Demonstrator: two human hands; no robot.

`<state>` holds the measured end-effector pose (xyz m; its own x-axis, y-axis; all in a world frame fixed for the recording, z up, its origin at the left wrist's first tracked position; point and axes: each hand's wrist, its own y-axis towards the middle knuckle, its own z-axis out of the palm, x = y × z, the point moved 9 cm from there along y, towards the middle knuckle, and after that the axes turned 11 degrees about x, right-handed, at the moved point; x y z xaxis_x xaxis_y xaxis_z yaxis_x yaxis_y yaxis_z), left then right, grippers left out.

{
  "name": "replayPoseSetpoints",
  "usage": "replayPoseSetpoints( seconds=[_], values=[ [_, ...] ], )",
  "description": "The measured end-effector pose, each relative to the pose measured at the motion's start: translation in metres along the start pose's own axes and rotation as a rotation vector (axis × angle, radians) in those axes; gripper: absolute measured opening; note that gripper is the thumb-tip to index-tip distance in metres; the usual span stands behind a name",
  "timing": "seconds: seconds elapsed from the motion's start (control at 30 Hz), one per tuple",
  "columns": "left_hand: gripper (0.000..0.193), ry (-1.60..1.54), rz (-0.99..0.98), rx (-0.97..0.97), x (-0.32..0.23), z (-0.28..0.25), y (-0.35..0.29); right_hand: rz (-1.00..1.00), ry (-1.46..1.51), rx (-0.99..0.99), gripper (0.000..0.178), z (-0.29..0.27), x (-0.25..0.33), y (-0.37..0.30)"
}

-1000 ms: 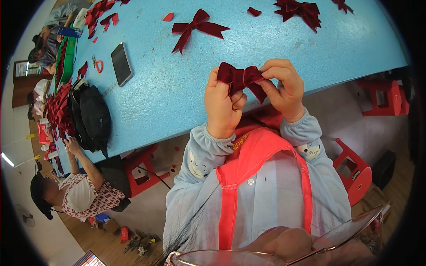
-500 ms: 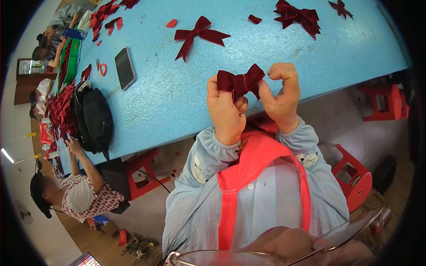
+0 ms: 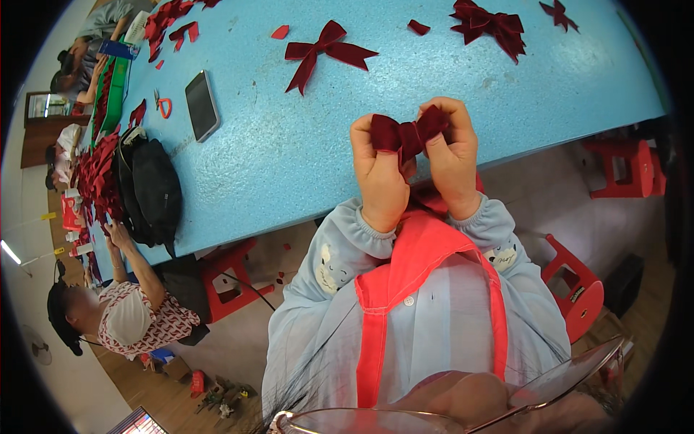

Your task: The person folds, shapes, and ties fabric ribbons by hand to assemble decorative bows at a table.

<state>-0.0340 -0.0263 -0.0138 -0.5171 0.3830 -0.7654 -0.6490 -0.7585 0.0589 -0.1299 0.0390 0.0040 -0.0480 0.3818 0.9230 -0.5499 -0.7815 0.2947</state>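
A dark red velvet bow (image 3: 409, 136) is held up between my two hands, near the front edge of the blue table (image 3: 253, 173). My left hand (image 3: 382, 173) pinches its left loop, thumb in front and fingers curled behind. On the other side, my right hand (image 3: 453, 155) grips the right loop between thumb and bent fingers. The bow's knot shows in the middle; its tails are mostly hidden behind my hands. Beyond it on the table lie a finished-looking bow (image 3: 330, 52), a stack of bows (image 3: 491, 27) and a small bow (image 3: 559, 14).
A phone (image 3: 202, 105), orange-handled snips (image 3: 164, 105) and a black bag (image 3: 150, 189) lie to the left. Behind the bag is a heap of red ribbon (image 3: 100, 170) beside a green tray (image 3: 112, 94). A co-worker (image 3: 137, 311) sits at the left; red stools (image 3: 575, 293) stand around.
My right hand's fingers, raised and apart from the bow before, have closed around its right loop. Both hands and the bow have shifted slightly; the bow has moved right.
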Motion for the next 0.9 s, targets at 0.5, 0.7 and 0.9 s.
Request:
replayPoseSetpoints(
  seconds=[0.5,0.7,0.9],
  values=[
    [0.01,0.257,0.01,-0.004,0.0,-0.003,0.006,0.044,-0.243,-0.043,0.021,-0.015,-0.005,-0.003],
    [0.002,-0.053,-0.1,-0.093,0.002,-0.004,0.006,0.056,0.112,-0.163,0.019,-0.005,-0.01,-0.01],
    [0.005,-0.24,-0.196,-0.097,0.012,-0.001,0.006,0.013,0.33,-0.194,0.015,-0.008,-0.024,-0.016]
  ],
)
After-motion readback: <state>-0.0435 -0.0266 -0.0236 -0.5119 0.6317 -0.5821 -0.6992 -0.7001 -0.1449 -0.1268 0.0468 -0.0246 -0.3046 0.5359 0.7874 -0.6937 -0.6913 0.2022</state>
